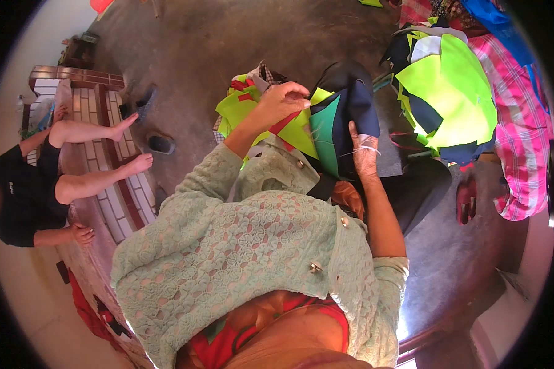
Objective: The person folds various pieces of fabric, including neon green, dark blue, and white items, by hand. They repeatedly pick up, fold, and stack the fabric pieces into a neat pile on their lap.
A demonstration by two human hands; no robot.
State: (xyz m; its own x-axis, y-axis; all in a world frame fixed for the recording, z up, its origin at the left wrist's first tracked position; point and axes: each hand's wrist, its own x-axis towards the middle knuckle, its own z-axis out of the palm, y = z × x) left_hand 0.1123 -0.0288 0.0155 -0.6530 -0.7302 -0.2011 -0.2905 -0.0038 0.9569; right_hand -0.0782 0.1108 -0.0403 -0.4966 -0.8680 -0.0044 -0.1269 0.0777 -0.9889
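Cloth pieces lie across my lap: a navy cloth piece (358, 101), a green piece (326, 132) and a yellow-green piece (298, 136). My right hand (366, 154) grips the lower edge of the navy piece, thumb on top and the other fingers hidden beneath. White thread (369, 149) is looped over this hand. My left hand (283, 103) is raised beside the upper corner of the stack, thumb and fingers drawn together. Whatever it pinches is too small to make out. Behind it sits a heap of yellow-green and red scraps (237, 114).
At the right, a large pile of yellow-green and navy cloth (449, 92) rests beside pink checked fabric (517, 123). A person in black (24, 190) sits barefoot at the left on a tiled ledge (104, 154). Dark shoes (160, 143) and red shoes (466, 200) stand on the floor.
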